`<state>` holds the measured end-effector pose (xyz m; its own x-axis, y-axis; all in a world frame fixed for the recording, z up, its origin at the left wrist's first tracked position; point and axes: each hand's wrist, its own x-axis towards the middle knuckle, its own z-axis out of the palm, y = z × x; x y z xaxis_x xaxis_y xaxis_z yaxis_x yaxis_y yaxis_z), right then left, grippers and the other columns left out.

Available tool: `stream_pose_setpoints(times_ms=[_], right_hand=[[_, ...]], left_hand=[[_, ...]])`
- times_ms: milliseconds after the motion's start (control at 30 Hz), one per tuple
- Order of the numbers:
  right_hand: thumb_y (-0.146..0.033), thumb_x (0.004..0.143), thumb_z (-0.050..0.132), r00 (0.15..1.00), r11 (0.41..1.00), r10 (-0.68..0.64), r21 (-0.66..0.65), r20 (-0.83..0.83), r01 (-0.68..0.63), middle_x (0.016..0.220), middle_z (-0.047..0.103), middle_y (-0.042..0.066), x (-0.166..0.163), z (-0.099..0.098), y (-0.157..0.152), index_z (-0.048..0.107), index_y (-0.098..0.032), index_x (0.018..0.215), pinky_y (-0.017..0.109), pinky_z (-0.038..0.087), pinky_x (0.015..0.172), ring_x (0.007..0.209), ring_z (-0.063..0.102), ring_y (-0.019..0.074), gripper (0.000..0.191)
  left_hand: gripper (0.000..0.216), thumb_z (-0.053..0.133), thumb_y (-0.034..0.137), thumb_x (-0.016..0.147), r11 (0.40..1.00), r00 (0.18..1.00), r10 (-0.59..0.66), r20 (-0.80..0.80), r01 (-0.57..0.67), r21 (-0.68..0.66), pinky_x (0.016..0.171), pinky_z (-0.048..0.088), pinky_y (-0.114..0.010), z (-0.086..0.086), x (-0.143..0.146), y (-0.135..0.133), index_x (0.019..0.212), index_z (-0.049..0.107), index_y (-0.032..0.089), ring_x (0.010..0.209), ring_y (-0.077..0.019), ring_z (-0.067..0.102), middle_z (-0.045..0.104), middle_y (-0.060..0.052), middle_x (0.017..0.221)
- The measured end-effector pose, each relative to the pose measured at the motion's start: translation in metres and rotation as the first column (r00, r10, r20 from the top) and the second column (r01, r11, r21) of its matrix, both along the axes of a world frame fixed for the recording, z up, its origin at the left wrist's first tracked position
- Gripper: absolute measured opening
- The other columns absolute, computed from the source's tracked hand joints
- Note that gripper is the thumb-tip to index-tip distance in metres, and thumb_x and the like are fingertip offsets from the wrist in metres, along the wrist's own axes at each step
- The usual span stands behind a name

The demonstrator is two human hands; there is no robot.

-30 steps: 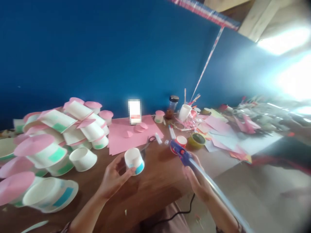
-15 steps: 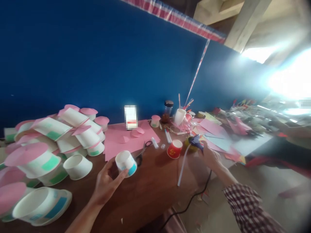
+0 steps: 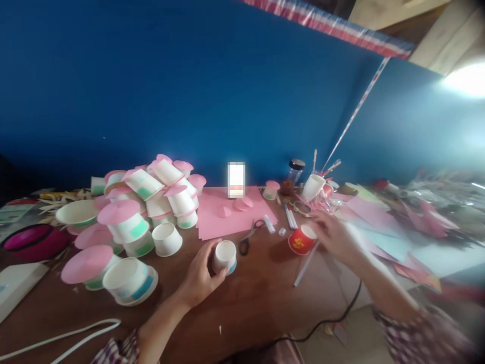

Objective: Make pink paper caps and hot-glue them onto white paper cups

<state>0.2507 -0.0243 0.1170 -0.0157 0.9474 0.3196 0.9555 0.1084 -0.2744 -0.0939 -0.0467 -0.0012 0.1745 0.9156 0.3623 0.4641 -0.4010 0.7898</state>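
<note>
My left hand [image 3: 206, 270] is wrapped round a white paper cup [image 3: 225, 255] with a blue patch, its open mouth tilted up. My right hand [image 3: 331, 232], smeared by motion, is over the right side of a red paper cup [image 3: 301, 239] with yellow print. Whether its fingers touch that cup I cannot tell. A pale stick [image 3: 305, 265] slants down from below this hand. Between the two cups lie scissors [image 3: 250, 237], and beyond them sheets of pink paper [image 3: 212, 217] with small pink paper cones [image 3: 242, 204] on top.
Several white cups with pink cone tops [image 3: 121, 220] are piled at the left. Nearer me stands a white cup on a rim [image 3: 131, 280]. A lidded jar [image 3: 295, 172] and loose coloured paper [image 3: 375, 212] lie right. A black cord [image 3: 322, 321] crosses the front edge.
My right hand has left the dark blue glue gun and moved left to the red cup. My left hand still holds the white cup, now more upright. The view has turned left.
</note>
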Motion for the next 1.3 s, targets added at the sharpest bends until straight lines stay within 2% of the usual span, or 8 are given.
stream_pose_setpoints(times_ms=[133,233,433,667,933,1067,1200,1300], right_hand=[[-0.034,0.092,0.041,0.976,0.973,0.209,-0.109,0.061,-0.202,0.102,0.068,0.006,-0.099,-0.003,0.047,0.057,-0.023,0.112,0.028,0.043,0.072,0.089,0.063,0.0211,0.028],[-0.032,0.091,0.044,0.988,0.968,0.051,-0.252,0.143,-0.013,0.101,0.067,0.012,-0.136,-0.023,0.089,0.058,-0.017,0.108,0.028,0.043,0.072,0.091,0.063,0.0229,0.027],[-0.022,0.083,0.055,0.979,0.946,-0.078,-0.297,0.191,0.134,0.105,0.065,0.013,-0.149,-0.057,0.139,0.059,-0.018,0.11,0.026,0.045,0.065,0.085,0.065,0.0214,0.028],[-0.019,0.09,0.039,0.967,0.957,-0.147,-0.219,0.208,0.193,0.099,0.066,0.015,-0.147,-0.061,0.149,0.066,-0.017,0.103,0.029,0.045,0.069,0.09,0.064,0.0236,0.03],[-0.03,0.092,0.038,0.975,0.978,-0.196,0.095,0.108,0.186,0.107,0.063,0.006,-0.147,-0.037,0.111,0.063,-0.027,0.11,0.028,0.041,0.067,0.089,0.06,0.0198,0.03],[-0.026,0.089,0.047,0.998,0.865,0.02,0.5,0.058,-0.046,0.089,0.067,0.005,-0.159,-0.028,0.06,0.069,-0.023,0.091,0.026,0.038,0.062,0.078,0.06,0.017,0.023],[-0.018,0.086,0.053,0.958,0.729,0.247,0.624,0.146,-0.283,0.081,0.068,0.004,-0.167,-0.028,0.0,0.069,-0.021,0.094,0.027,0.041,0.073,0.076,0.06,0.0165,0.017],[-0.017,0.084,0.057,0.912,0.709,0.386,0.59,0.135,-0.387,0.082,0.069,0.005,-0.166,-0.037,-0.039,0.066,-0.02,0.101,0.028,0.043,0.073,0.075,0.06,0.0171,0.019]], left_hand=[[0.058,0.062,0.022,0.073,1.0,1.0,-0.004,0.016,0.004,0.017,0.097,0.044,-0.043,-0.007,-0.001,0.002,0.126,0.039,0.02,0.115,-0.0259,0.051,0.051,-0.012,0.125],[0.057,0.063,0.023,0.072,1.0,1.0,0.004,0.031,-0.003,-0.013,0.094,0.045,-0.044,-0.011,-0.002,0.004,0.124,0.04,0.021,0.111,-0.0264,0.053,0.053,-0.011,0.122],[0.063,0.064,0.026,0.071,0.998,0.998,-0.008,0.061,0.012,-0.054,0.098,0.042,-0.043,-0.012,-0.002,0.005,0.128,0.037,0.02,0.114,-0.0262,0.051,0.052,-0.012,0.124],[0.075,0.07,0.033,0.066,0.993,0.998,-0.02,0.062,0.027,-0.119,0.101,0.038,-0.046,-0.007,-0.002,0.002,0.131,0.035,0.02,0.12,-0.0302,0.046,0.047,-0.013,0.131],[0.049,0.059,0.033,0.079,0.996,0.973,0.082,0.217,-0.077,-0.035,0.092,0.045,-0.038,0.005,-0.009,0.003,0.124,0.047,0.018,0.108,-0.0247,0.054,0.053,-0.013,0.12],[0.021,0.061,0.034,0.079,0.96,0.903,0.276,0.329,-0.276,-0.049,0.077,0.047,-0.03,0.03,-0.009,-0.004,0.089,0.065,0.016,0.083,-0.0187,0.058,0.063,-0.007,0.088],[0.032,0.066,0.044,0.074,0.886,0.691,0.305,0.656,0.048,-0.462,0.059,0.047,-0.024,0.066,0.006,-0.029,0.089,0.068,0.015,0.069,-0.0144,0.058,0.066,-0.007,0.081],[0.028,0.07,0.039,0.072,0.802,0.453,0.39,0.801,0.259,-0.537,0.062,0.049,-0.022,0.08,0.021,-0.051,0.087,0.066,0.016,0.073,-0.0124,0.059,0.065,-0.005,0.084]])
